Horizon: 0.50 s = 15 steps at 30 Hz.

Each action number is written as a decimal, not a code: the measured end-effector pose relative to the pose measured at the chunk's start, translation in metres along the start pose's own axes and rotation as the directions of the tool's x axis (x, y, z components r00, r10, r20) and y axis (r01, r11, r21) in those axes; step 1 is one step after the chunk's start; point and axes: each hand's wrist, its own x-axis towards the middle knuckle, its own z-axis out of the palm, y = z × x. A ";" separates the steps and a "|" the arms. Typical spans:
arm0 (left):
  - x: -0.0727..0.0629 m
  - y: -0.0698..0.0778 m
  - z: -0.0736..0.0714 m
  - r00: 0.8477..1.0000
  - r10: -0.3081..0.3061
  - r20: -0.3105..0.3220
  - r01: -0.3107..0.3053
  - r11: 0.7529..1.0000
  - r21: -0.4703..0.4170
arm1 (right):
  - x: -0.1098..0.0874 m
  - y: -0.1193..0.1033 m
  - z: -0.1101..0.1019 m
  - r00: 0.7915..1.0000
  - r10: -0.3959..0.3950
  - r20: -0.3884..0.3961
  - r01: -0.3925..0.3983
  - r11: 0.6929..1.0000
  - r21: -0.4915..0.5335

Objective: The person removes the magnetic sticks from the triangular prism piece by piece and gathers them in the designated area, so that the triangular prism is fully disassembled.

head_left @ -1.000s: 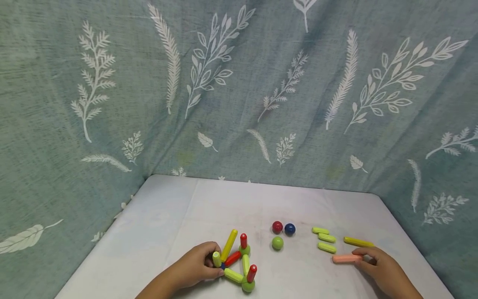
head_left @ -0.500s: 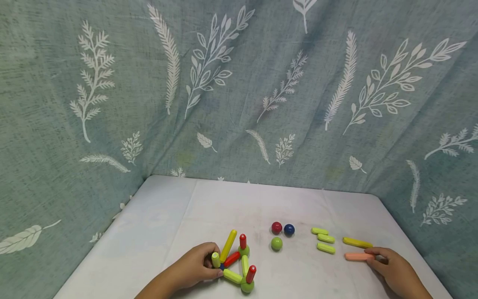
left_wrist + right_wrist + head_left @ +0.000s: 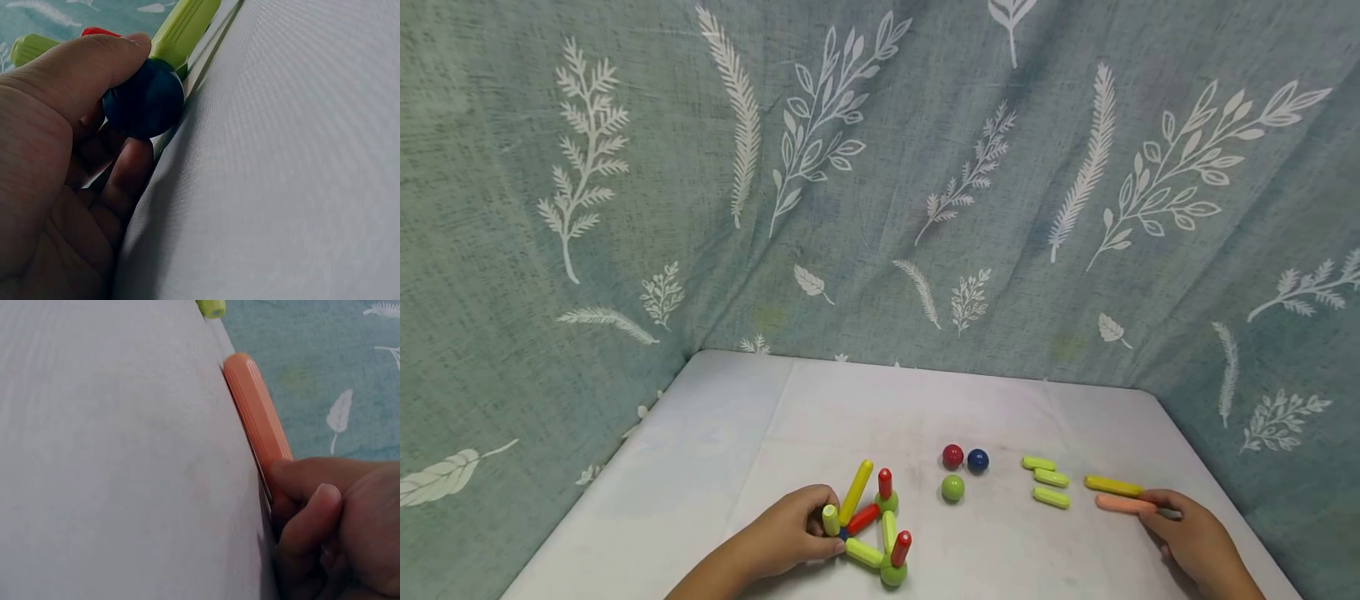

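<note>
My left hand [image 3: 793, 529] pinches a dark blue ball [image 3: 144, 100] at the near left corner of a small ball-and-stick frame. A lime stick [image 3: 864, 553], a red stick [image 3: 863, 519], a long yellow stick [image 3: 856, 492] and an upright lime stick [image 3: 831, 520] meet at that ball. Two green balls [image 3: 893, 572] form the other corners, each with a red stick standing on it. At the right, my right hand [image 3: 1191, 537] grips one end of an orange stick [image 3: 1123, 504], which lies along the white cloth. The right wrist view shows thumb and finger at its near end [image 3: 256, 406].
A loose yellow stick [image 3: 1114, 486] lies just behind the orange one. Several short lime sticks [image 3: 1051, 498] are left of it. A red ball [image 3: 952, 456], a blue ball [image 3: 977, 461] and a green ball [image 3: 952, 488] rest mid-table. Leaf-patterned cloth [image 3: 865, 183] hangs behind.
My right hand has slid the orange stick to the right and slightly back, closer to the yellow stick. My left hand stays on the frame's blue ball.
</note>
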 end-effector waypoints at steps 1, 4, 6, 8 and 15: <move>0.000 0.000 0.000 1.000 -0.001 0.001 0.001 1.000 -0.001 | 0.001 0.001 0.001 1.000 0.012 -0.011 -0.012 1.000 0.018; 0.000 0.000 0.000 1.000 0.002 0.006 -0.002 1.000 -0.001 | 0.003 0.002 0.005 0.998 0.036 -0.059 -0.032 0.998 0.063; 0.001 0.000 0.000 1.000 0.006 0.008 -0.006 1.000 0.004 | 0.004 0.002 0.006 0.994 0.050 -0.100 -0.042 0.996 0.078; 0.001 -0.001 0.000 1.000 0.007 0.009 -0.007 1.000 0.005 | 0.005 0.002 0.007 0.990 0.056 -0.127 -0.044 0.995 0.092; 0.001 -0.001 0.000 1.000 0.013 0.007 -0.013 1.000 -0.014 | 0.005 0.003 0.008 0.986 0.083 -0.146 -0.063 0.989 0.132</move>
